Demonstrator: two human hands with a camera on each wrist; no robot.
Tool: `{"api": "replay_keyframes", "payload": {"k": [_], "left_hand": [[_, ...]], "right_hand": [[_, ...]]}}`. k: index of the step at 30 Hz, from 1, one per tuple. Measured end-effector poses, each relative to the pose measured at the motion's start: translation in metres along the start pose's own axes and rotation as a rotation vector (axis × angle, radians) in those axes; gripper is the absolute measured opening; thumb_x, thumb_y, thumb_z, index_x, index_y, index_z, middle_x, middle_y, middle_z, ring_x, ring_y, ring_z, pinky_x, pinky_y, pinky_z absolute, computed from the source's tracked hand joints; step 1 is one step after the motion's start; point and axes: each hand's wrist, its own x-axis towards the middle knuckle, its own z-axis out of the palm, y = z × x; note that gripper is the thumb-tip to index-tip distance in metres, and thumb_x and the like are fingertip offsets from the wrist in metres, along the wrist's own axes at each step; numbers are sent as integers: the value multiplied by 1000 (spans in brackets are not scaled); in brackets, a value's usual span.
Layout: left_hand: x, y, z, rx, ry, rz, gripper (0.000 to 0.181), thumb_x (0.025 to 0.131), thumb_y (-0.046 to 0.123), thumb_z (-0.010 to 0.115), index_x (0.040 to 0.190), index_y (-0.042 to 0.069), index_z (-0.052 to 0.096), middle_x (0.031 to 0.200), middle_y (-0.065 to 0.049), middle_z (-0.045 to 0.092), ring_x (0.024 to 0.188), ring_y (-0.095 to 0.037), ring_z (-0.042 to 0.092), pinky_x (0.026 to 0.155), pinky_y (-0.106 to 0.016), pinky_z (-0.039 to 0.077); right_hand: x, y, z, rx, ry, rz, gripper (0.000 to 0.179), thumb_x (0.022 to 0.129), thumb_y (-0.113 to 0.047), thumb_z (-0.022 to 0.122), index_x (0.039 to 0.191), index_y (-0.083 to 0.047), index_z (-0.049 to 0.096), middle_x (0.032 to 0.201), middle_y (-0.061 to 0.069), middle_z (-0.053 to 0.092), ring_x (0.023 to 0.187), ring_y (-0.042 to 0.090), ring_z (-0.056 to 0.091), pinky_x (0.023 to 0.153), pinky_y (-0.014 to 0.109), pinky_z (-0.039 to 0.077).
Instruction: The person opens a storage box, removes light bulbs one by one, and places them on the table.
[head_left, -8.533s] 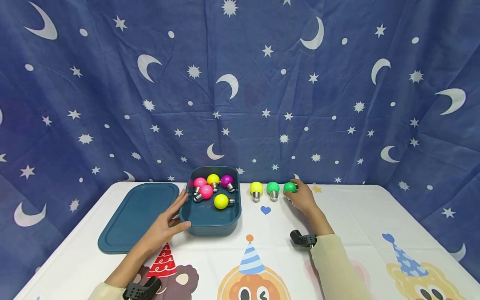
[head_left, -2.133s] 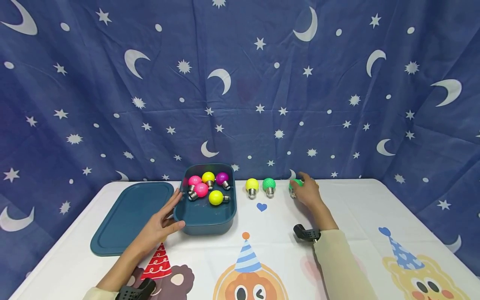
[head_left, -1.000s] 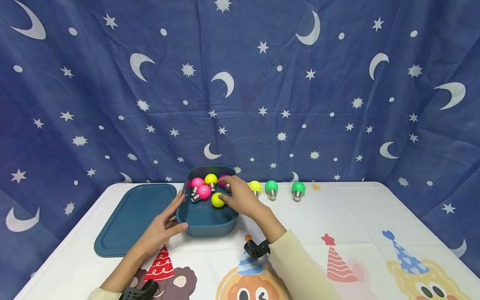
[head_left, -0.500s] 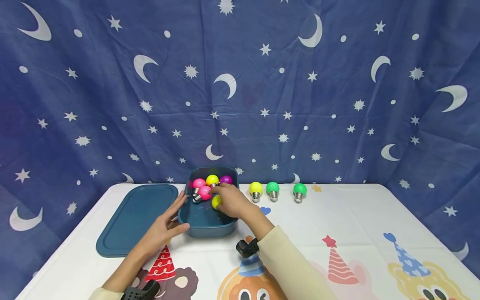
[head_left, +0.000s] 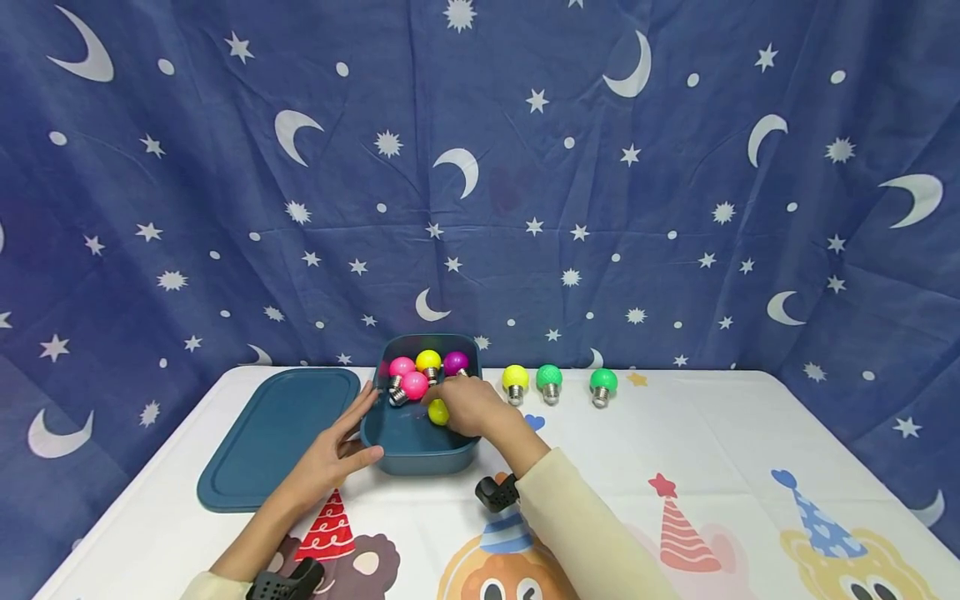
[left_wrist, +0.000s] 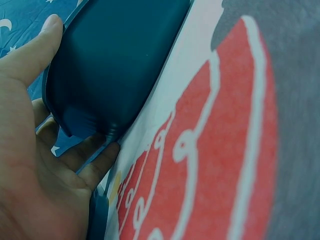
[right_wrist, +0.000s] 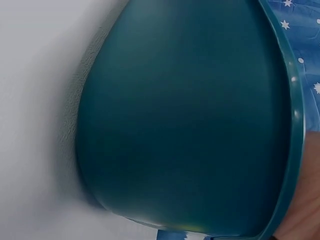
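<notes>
The head camera looks forward and down across the table (head_left: 720,450); both wrist views, up close, face the same box (head_left: 427,464).

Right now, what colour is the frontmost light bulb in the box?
Yellow; that light bulb shows best in the head view, partly covered by the right hand.

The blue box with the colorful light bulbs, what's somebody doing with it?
A person's left hand rests against the blue box, while their right hand reaches inside, at the nearer yellow bulb. I can't tell whether it's gripped. Two pink bulbs, a purple bulb and another yellow bulb are in there too. Two green bulbs and a third yellow bulb lie on the table.
</notes>
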Motion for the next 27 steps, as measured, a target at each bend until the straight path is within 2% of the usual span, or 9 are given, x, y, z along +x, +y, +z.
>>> {"api": "replay_keyframes", "payload": {"k": [3, 6, 10, 12, 15, 21, 27], "left_hand": [[0, 0, 0, -4, -3, 3, 77, 90, 10, 65, 153, 20, 23, 160, -8, 7, 141, -39, 16, 99, -16, 34], [0, 1, 1, 8, -2, 0, 77, 90, 10, 65, 153, 20, 23, 160, -7, 7, 140, -40, 18, 103, -29, 36], [0, 1, 0, 18, 0, 0, 77, 90, 11, 65, 153, 20, 23, 160, -8, 7, 140, -42, 19, 103, -51, 32], [0, 1, 0, 18, 2, 1, 77, 90, 10, 66, 153, 20, 23, 160, -8, 7, 140, -41, 19, 102, -54, 31], [-1, 0, 0, 22, 6, -1, 77, 90, 9, 66, 153, 20, 23, 160, -7, 7, 140, -40, 18, 102, -52, 31], [-1, 0, 0, 24, 6, 2, 77, 90, 10, 66, 153, 19, 23, 160, -7, 7, 140, -41, 19, 102, -52, 31], [0, -1, 0, 27, 7, 0, 77, 90, 8, 65, 153, 20, 23, 160, -8, 7, 139, -42, 20, 102, -51, 33]], "right_hand": [[-1, 0, 0, 2, -1, -1, 44, 84, -10, 71, 123, -30, 67, 117, -2, 63, 101, 19, 56, 80, 36, 52], [-4, 0, -1, 41, 42, -26, 43, 85, -16, 74, 125, -27, 65, 119, 0, 62, 106, 20, 55, 85, 39, 51], [-9, 3, -4, 141, 159, -92, 45, 86, -19, 73, 130, -23, 62, 122, 4, 61, 111, 23, 55, 91, 42, 49], [-13, 7, -7, 187, 221, -122, 45, 88, -17, 71, 131, -21, 61, 122, 5, 61, 111, 23, 55, 92, 41, 49], [-21, 15, -13, 253, 303, -140, 43, 89, -14, 69, 130, -17, 61, 118, 7, 61, 101, 22, 56, 86, 34, 51], [-40, 38, -24, 338, 460, -84, 45, 88, -10, 69, 132, -12, 58, 121, 12, 59, 89, 20, 56, 73, 26, 52], [-62, 71, -36, 356, 547, 33, 52, 86, -3, 68, 136, -11, 54, 122, 15, 58, 86, 22, 56, 73, 31, 52]]}}
